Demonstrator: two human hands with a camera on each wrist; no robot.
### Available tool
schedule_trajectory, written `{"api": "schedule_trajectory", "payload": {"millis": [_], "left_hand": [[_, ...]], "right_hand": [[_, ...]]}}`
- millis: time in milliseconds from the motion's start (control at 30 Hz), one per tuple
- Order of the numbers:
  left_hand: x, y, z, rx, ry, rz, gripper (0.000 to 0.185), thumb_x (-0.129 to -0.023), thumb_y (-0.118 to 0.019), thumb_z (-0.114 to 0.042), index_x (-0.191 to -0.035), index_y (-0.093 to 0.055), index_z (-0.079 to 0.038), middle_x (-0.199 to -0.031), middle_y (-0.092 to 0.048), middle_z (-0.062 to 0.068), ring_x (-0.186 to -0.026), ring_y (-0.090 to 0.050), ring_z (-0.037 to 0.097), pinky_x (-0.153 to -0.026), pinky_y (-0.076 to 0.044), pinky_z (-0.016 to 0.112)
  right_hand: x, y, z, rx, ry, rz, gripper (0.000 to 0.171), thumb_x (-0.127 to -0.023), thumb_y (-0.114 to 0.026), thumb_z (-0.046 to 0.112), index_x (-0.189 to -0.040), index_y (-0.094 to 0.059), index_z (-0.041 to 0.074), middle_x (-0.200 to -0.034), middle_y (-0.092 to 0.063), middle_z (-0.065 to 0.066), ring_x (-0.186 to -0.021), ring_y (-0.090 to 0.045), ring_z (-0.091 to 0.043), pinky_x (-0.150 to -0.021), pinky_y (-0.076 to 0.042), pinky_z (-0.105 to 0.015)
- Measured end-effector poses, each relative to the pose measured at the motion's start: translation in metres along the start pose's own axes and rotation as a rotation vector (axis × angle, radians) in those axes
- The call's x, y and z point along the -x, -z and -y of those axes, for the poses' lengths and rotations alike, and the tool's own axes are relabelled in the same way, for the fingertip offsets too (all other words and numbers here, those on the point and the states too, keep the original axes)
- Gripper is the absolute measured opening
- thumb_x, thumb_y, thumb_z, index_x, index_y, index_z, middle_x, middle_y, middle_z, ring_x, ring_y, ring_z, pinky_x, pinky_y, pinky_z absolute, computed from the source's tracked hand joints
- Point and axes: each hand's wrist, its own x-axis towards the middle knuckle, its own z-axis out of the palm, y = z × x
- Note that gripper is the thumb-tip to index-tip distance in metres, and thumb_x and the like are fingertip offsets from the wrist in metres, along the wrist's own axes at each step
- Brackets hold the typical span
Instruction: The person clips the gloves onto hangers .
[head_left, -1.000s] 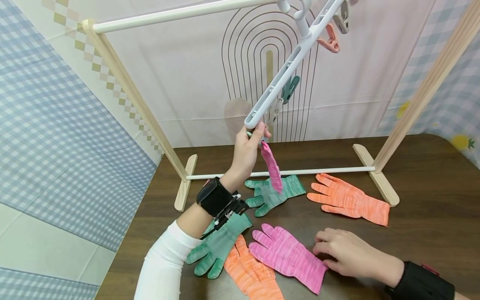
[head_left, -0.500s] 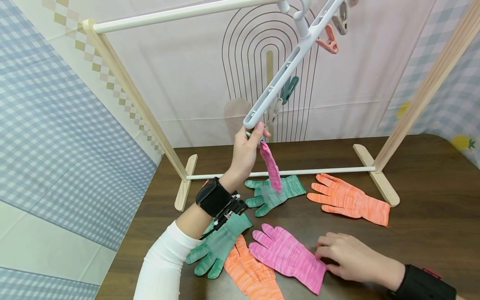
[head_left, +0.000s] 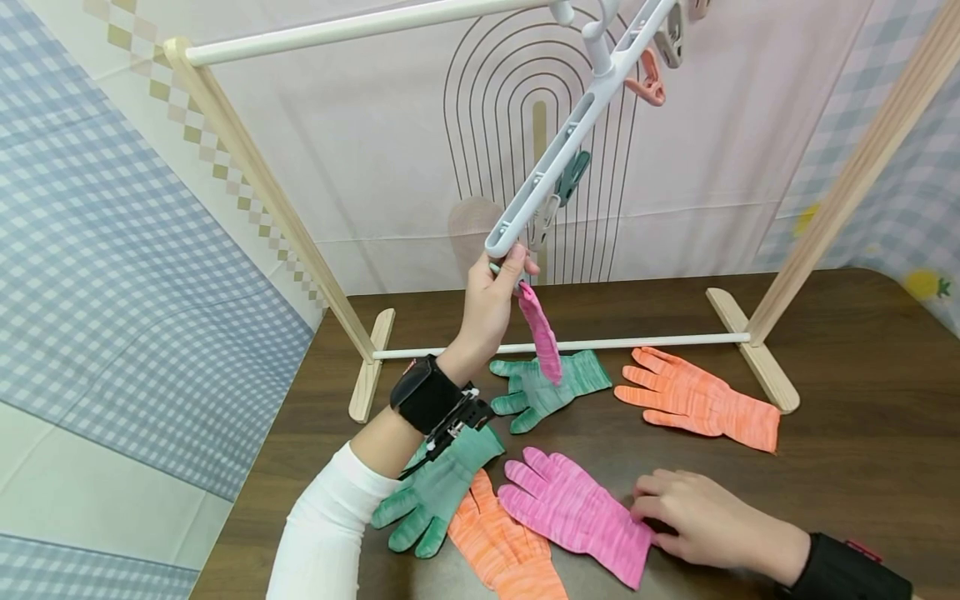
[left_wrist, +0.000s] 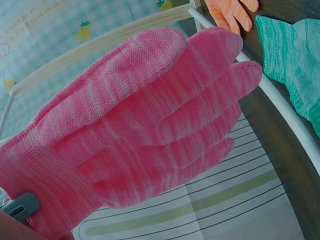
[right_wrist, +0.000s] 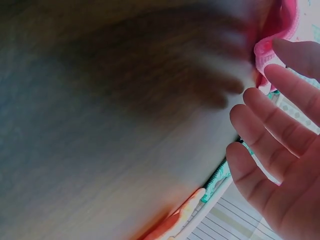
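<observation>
My left hand [head_left: 501, 282] is raised to the low end of a tilted white peg hanger [head_left: 570, 137] and pinches a grey clip [left_wrist: 17, 206] there. A pink glove [head_left: 542, 333] dangles from that clip, and it fills the left wrist view [left_wrist: 140, 130]. My right hand [head_left: 693, 512] rests on the brown table [head_left: 862, 400] with relaxed fingers [right_wrist: 270, 150]. They touch the cuff of a second pink glove [head_left: 573, 512] that lies flat.
Also flat on the table are two green gloves [head_left: 547, 385] [head_left: 438, 492] and two orange gloves [head_left: 697, 400] [head_left: 506, 550]. A wooden drying rack [head_left: 255, 175] with a white lower rod [head_left: 600, 343] stands across the back. Coloured pegs [head_left: 647, 83] hang from the hanger.
The hanger has tipped slightly steeper and its upper end has shifted left. My right hand has slid a little down and closer to the pink glove's cuff.
</observation>
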Motion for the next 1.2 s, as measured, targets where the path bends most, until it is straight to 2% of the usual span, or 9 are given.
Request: {"api": "schedule_trajectory", "payload": {"millis": [133, 267, 533, 733, 933, 1200], "left_hand": [[0.0, 0.001, 0.0, 0.007, -0.002, 0.006, 0.027, -0.094, -0.04, -0.012, -0.104, -0.044, 0.012, -0.074, -0.054, -0.01, -0.075, -0.04, 0.006, -0.069, -0.031, 0.021], [0.001, 0.001, 0.0, 0.005, -0.001, 0.006, 0.028, -0.094, -0.039, -0.012, -0.107, -0.045, 0.012, -0.074, -0.054, -0.01, -0.074, -0.041, 0.008, -0.068, -0.032, 0.021], [0.001, 0.002, -0.002, 0.008, -0.003, -0.002, 0.024, -0.094, -0.039, -0.013, -0.101, -0.046, 0.009, -0.074, -0.054, -0.01, -0.073, -0.04, 0.009, -0.067, -0.033, 0.021], [0.004, 0.004, 0.0, 0.013, 0.011, -0.015, 0.016, -0.094, -0.041, -0.012, -0.096, -0.048, 0.001, -0.076, -0.053, -0.005, -0.077, -0.048, 0.006, -0.069, -0.036, 0.02], [0.006, 0.007, 0.001, 0.028, 0.005, -0.021, 0.018, -0.094, -0.041, -0.014, -0.098, -0.046, 0.003, -0.086, -0.053, 0.003, -0.084, -0.049, 0.006, -0.074, -0.037, 0.02], [0.008, 0.014, -0.003, -0.046, -0.074, -0.037, 0.022, -0.094, -0.04, -0.012, -0.108, -0.042, 0.006, -0.106, -0.05, 0.016, -0.1, -0.048, 0.014, -0.083, -0.037, 0.019]], "right_hand": [[0.0, 0.0, 0.002, -0.015, -0.011, 0.008, 0.021, -0.072, -0.069, 0.022, -0.093, -0.063, 0.023, -0.085, -0.052, 0.014, -0.073, -0.048, -0.001, -0.058, -0.041, -0.021], [0.001, 0.001, 0.003, -0.03, -0.016, 0.027, 0.026, -0.073, -0.068, 0.023, -0.098, -0.063, 0.025, -0.085, -0.05, 0.015, -0.072, -0.045, 0.001, -0.056, -0.039, -0.02], [0.0, 0.001, 0.004, -0.019, -0.016, 0.049, 0.022, -0.072, -0.069, 0.023, -0.094, -0.064, 0.028, -0.082, -0.046, 0.015, -0.069, -0.04, 0.001, -0.054, -0.034, -0.018], [-0.002, 0.0, 0.004, -0.007, -0.02, 0.068, 0.024, -0.071, -0.069, 0.023, -0.094, -0.064, 0.027, -0.082, -0.045, 0.014, -0.069, -0.038, 0.001, -0.054, -0.032, -0.018], [-0.002, 0.0, 0.005, 0.013, -0.023, 0.084, 0.027, -0.068, -0.071, 0.024, -0.094, -0.063, 0.026, -0.084, -0.046, 0.013, -0.07, -0.04, -0.001, -0.054, -0.033, -0.02], [-0.003, -0.001, 0.007, 0.035, -0.028, 0.091, 0.027, -0.068, -0.071, 0.024, -0.093, -0.063, 0.024, -0.084, -0.046, 0.013, -0.071, -0.041, -0.002, -0.055, -0.033, -0.021]]}}
